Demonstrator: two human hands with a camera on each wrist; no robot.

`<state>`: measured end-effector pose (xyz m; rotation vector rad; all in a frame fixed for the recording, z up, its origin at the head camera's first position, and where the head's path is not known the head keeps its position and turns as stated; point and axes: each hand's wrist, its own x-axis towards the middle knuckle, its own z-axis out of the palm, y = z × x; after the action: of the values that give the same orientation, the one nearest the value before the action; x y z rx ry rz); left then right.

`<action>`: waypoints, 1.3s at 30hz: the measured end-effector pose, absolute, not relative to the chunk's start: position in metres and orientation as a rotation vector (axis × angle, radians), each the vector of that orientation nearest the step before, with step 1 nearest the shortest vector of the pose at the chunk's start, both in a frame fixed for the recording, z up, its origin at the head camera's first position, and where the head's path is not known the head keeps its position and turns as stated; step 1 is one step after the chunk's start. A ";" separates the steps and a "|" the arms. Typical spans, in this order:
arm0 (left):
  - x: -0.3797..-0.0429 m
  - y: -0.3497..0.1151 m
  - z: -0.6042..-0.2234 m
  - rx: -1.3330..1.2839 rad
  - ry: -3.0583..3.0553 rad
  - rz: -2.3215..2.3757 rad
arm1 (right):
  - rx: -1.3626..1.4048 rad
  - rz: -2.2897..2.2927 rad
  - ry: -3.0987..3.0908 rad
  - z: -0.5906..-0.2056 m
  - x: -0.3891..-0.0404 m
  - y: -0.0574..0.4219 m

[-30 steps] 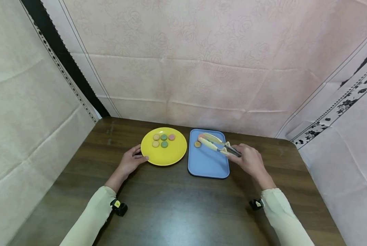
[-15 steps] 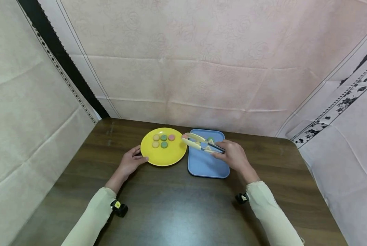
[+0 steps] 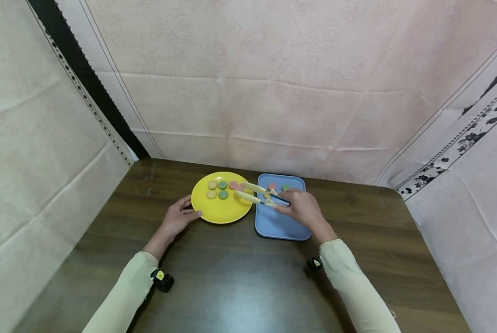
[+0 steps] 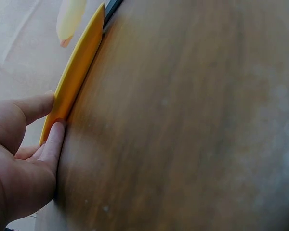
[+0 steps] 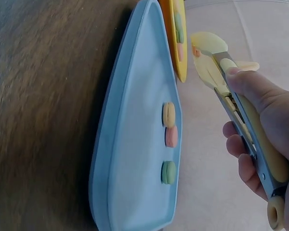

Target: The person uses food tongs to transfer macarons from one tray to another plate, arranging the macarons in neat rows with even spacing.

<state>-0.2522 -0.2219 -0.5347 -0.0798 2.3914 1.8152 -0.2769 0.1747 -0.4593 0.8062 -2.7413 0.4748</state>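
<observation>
My left hand (image 3: 178,217) pinches the left rim of the yellow plate (image 3: 219,213); in the left wrist view, the plate's edge (image 4: 74,72) sits between thumb and fingers. Two beige macarons (image 3: 211,194), two green ones (image 3: 223,194) and a pink one (image 3: 232,185) lie on it. My right hand (image 3: 304,210) grips cream-tipped metal tongs (image 5: 253,120), which reach over the plate's right side. Between the tong tips is another pink macaron (image 3: 239,188), mostly covered in the right wrist view.
Right of the plate stands a blue tray (image 3: 282,226), under the right hand and tongs. It bears a beige macaron (image 5: 168,114), a pink one (image 5: 171,136) and a green one (image 5: 168,172). A pale patterned cloth (image 3: 248,115) hangs behind the brown table (image 3: 215,268).
My right hand has carried the tongs and the pink macaron leftward from over the blue tray to over the yellow plate. The left hand has stayed at the plate's rim.
</observation>
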 end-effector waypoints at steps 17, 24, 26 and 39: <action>-0.252 -0.222 -0.533 -0.090 2.391 1.816 | 0.799 0.396 -2.835 -0.462 -0.283 0.159; -0.252 -0.222 -0.535 -0.101 2.383 1.816 | 0.799 0.398 -2.840 -0.462 -0.283 0.159; -0.253 -0.222 -0.536 -0.108 2.380 1.819 | 0.796 0.422 -2.835 -0.461 -0.282 0.161; -0.252 -0.222 -0.533 -0.095 2.397 1.804 | 0.704 0.531 -2.775 -0.431 -0.266 0.202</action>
<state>-0.2515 -0.2222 -0.5334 -0.0953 2.3972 1.8036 -0.2656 0.2016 -0.4309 0.7042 -2.7747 0.5315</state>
